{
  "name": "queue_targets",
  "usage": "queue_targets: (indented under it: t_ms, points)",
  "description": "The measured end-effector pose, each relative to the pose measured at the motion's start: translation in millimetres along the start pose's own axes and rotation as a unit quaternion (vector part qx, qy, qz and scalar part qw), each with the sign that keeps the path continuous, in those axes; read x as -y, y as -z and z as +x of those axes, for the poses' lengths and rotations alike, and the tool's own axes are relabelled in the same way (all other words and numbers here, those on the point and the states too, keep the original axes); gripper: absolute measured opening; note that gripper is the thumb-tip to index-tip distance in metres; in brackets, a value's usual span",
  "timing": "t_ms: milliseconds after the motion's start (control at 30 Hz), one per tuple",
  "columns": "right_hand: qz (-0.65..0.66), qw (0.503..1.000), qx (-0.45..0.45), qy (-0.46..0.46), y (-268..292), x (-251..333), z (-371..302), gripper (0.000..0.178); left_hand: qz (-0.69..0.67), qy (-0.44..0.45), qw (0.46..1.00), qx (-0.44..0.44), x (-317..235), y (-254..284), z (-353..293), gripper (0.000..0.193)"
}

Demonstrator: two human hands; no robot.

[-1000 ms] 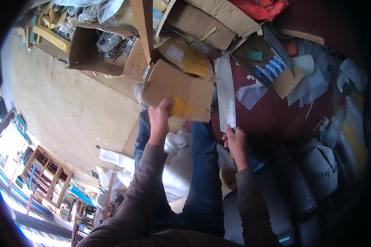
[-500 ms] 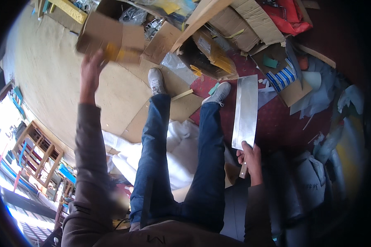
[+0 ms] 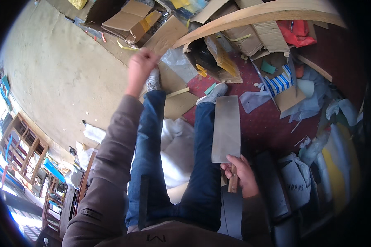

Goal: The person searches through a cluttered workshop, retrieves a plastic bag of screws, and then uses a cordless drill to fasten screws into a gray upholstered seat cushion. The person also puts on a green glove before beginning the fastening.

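In my right hand (image 3: 242,173) is a large cleaver (image 3: 226,127) with a broad, squared grey blade and a short wooden handle. My fingers are wrapped round the handle, the thumb lies at the base of the blade, and the blade points away from me over my right shin. My left hand (image 3: 141,70), slightly blurred, is raised above my left shoe with its fingers curled in and nothing showing in them. Just beyond it are a cardboard flap (image 3: 167,36) and a folded cardboard piece (image 3: 130,20) with yellow tape, lying in an open box.
A curved wooden beam (image 3: 259,14) crosses the far side over cardboard boxes. An open carton (image 3: 228,76) stands beyond my right shoe. Blue-striped packs (image 3: 281,84) and plastic sheeting lie to the right, white cloth (image 3: 177,144) between my legs, and wooden stools (image 3: 24,146) at left.
My left hand has let go of the taped cardboard, which now lies in the far box, and has come right. The cleaver has shifted left and nearer to me.
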State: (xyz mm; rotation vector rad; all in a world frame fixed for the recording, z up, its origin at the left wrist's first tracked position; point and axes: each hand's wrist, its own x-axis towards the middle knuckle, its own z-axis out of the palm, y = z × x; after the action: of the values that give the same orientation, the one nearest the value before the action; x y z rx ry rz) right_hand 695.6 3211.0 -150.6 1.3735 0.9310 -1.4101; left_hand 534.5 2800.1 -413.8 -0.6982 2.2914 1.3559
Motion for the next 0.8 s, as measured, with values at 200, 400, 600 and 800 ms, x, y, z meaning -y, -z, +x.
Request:
queue_targets:
  t_ms: [200, 400, 600, 800]
  points:
    - [0.084, 0.996, 0.019, -0.001, -10, -19, 56, 0.025, 0.152, -0.241, 0.951, 0.118, -43, -140, -9, 0.018]
    - [0.135, 0.988, 0.067, -0.020, 4, -49, 126, 0.034, 0.489, -0.121, 0.814, 0.290, -13, -259, 64, 0.032]
    - [0.188, 0.979, 0.077, -0.001, 24, -95, 172, 0.036, 0.616, -0.350, 0.654, 0.266, 90, -307, 96, 0.053]
    - [0.219, 0.969, 0.114, 0.007, 33, -115, 185, 0.030, 0.527, -0.311, 0.696, 0.377, 92, -281, 127, 0.050]
